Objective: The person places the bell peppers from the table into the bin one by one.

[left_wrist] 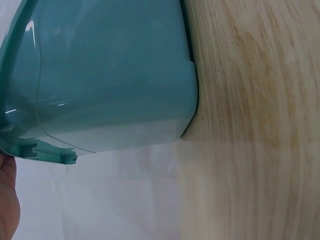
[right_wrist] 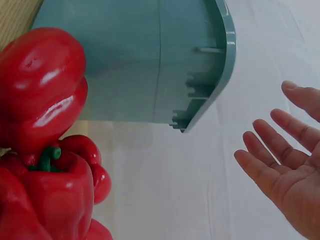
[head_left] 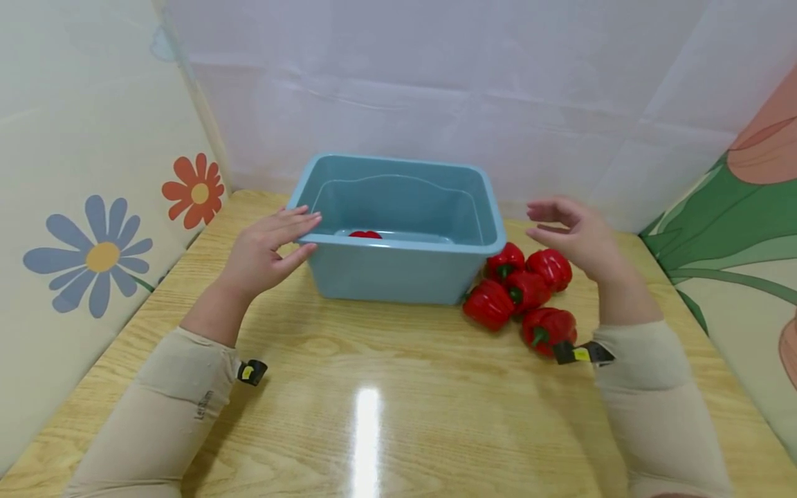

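a pale, creased sheet (head_left: pixel 398 90) hangs behind a wood-grained table (head_left: pixel 299 429), with flower-patterned panels (head_left: pixel 50 152) at both sides. toward the back of the table stands a blue-green plastic bin (head_left: pixel 398 273), upright and open at the top. two forearms in beige sleeves (head_left: pixel 149 415) reach in from the bottom corners. the person's left hand (head_left: pixel 264 252) rests on the rim at the bin's near left corner, fingers extended and touching it without clenching. the right hand (head_left: pixel 579 232) is raised in the air to the right of the bin, fingers apart, released and holding nothing. five red bell peppers (head_left: pixel 528 289) lie bunched on the table by the bin's near right corner, green stems showing on some. inside the bin, part of another red pepper (head_left: pixel 365 235) shows; the front wall hides the rest. small black devices (head_left: pixel 252 372) sit at both wrists.
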Available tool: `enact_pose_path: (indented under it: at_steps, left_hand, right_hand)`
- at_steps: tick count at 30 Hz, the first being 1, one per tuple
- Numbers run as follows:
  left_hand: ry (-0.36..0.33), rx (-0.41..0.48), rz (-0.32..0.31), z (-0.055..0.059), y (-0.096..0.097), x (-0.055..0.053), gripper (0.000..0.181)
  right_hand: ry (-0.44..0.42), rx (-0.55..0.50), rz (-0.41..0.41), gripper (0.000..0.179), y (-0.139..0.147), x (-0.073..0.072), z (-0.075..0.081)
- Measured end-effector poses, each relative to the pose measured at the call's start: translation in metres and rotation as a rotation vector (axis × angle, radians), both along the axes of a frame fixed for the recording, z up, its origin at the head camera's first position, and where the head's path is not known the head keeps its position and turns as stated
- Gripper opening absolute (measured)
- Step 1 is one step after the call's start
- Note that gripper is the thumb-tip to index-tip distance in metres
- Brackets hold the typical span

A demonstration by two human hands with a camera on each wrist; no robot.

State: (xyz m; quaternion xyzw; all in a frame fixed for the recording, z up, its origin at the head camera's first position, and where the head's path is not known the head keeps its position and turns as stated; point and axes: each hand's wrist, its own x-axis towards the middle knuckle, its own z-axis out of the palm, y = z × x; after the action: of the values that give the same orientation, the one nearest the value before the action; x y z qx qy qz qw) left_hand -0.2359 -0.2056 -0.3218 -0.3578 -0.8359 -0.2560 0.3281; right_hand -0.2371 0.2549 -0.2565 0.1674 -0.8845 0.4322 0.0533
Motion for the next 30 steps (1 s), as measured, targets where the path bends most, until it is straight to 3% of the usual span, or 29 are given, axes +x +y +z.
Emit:
enact_pose_path:
  at_steps: [7,15,20,30]
  left_hand:
    - [0.001,-0.002,0.001,0.000,0.000,0.000,0.057]
    - [0.006,0.010,-0.008,0.000,0.000,0.000,0.057]
    - [0.000,0.006,-0.002,0.000,0.001,0.000,0.057]
    - [-0.002,0.014,-0.004,-0.001,0.000,-0.001,0.057]
  right_hand:
    - [-0.004,0.052,-0.038,0.041,0.016,0.006,-0.004]
    - [-0.089,0.167,-0.098,0.043,0.036,0.019,-0.013]
    - [-0.183,0.239,-0.091,0.049,0.048,0.028,-0.025]
    - [-0.346,0.342,0.003,0.054,0.066,0.040,-0.051]
